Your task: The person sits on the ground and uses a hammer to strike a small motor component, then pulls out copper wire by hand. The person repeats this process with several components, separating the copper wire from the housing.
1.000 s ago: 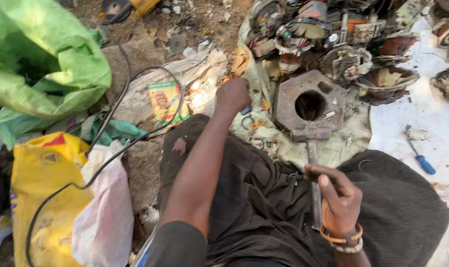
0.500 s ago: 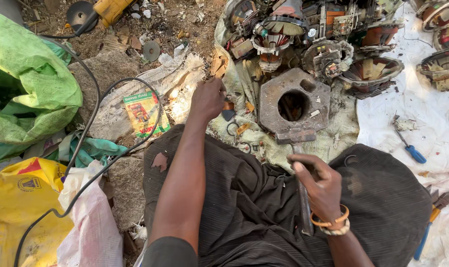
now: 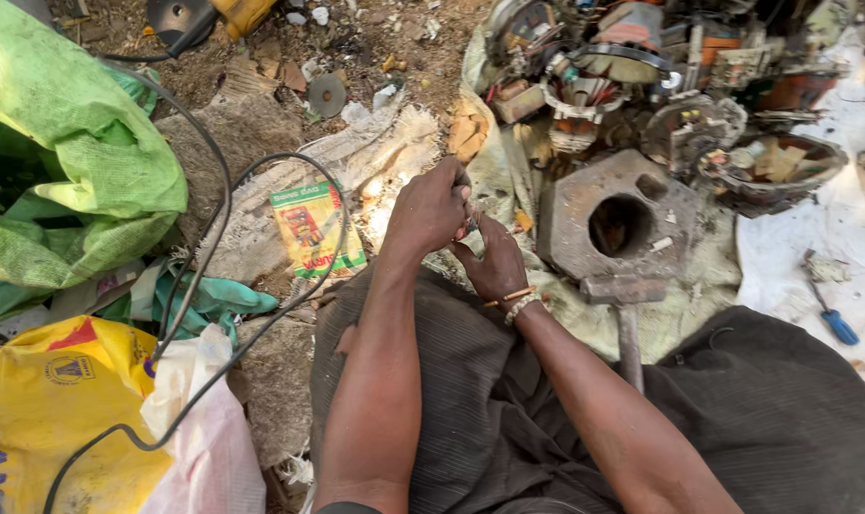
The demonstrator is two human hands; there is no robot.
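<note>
The left hand [image 3: 430, 211] is curled into a loose fist around a small dark piece [image 3: 471, 225], too hidden between the fingers to tell what it is; the right hand [image 3: 494, 265] meets it from below, fingers bent up against the same piece, so both hands are closed together on it. The piece sits just above the person's lap, over the edge of the pale cloth [image 3: 585, 324] spread on the ground, probably held close and low so that both hands can steady it. The left forearm runs straight up from the lower edge of the view, the wrist bent slightly inward; the right forearm crosses in from the lower right, with bangles at the wrist. Just right of the hands a hammer [image 3: 625, 305] lies on the cloth with its head against a heavy hexagonal metal block [image 3: 566, 214] with a round hole, both within easy reach. Beyond the block, old motor parts [image 3: 632, 67] are heaped together. Left of the hands lie a small printed packet [image 3: 313, 228] and a black cable [image 3: 213, 200] looping over the ground, then a yellow bag [image 3: 61, 419] and a green sack [image 3: 70, 152]. A blue-handled screwdriver [image 3: 837, 324] rests on white sheeting at the right.
</note>
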